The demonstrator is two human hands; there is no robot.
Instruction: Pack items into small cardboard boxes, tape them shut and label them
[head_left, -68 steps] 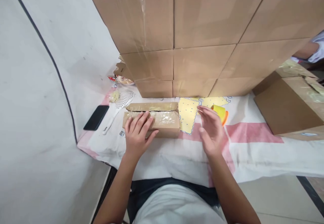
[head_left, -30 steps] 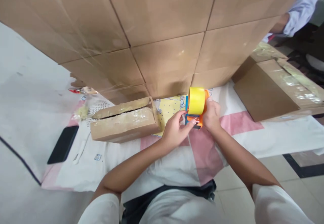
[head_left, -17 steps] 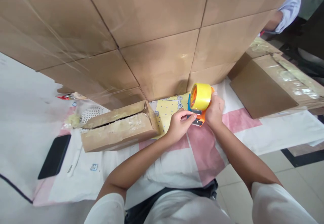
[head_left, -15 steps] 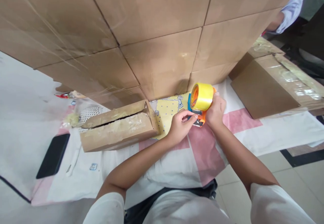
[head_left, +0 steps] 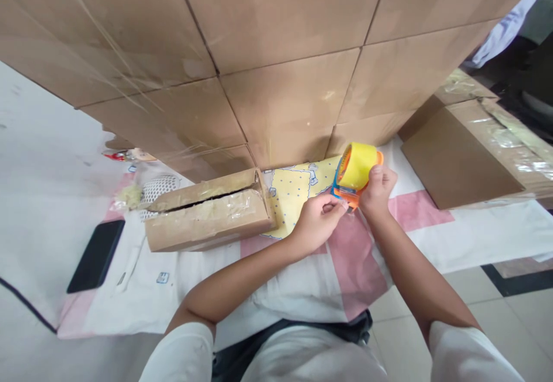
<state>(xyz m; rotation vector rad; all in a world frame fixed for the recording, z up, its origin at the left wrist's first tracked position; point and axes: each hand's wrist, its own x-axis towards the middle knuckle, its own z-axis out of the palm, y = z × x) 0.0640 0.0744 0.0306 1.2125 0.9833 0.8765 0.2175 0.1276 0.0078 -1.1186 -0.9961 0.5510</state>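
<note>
My right hand (head_left: 377,189) is wrapped around an orange-and-blue tape dispenser (head_left: 347,196). A wide yellow roll of packing tape (head_left: 362,166) sits on it. My left hand (head_left: 318,220) is closed in a pinch at the dispenser's front edge, on what looks like the end of the tape; the fingers partly hide it. To the left of my hands lies a cardboard box (head_left: 211,218) with tape along its top and a dark gap between its flaps. Yellow patterned cloth (head_left: 287,195) shows between that box and the dispenser.
Large cardboard boxes (head_left: 289,94) form a wall behind my hands. Another taped box (head_left: 462,151) stands at the right. A black phone (head_left: 95,255) and a white perforated item (head_left: 159,189) lie at the left on the pink-and-white tablecloth (head_left: 285,290). A person's sleeve (head_left: 507,30) shows far right.
The view has shifted slightly, so most things appear farther right. The dispenser is tilted a little differently, and my left fingers remain pinched at its front. The other person's hand is out of sight.
</note>
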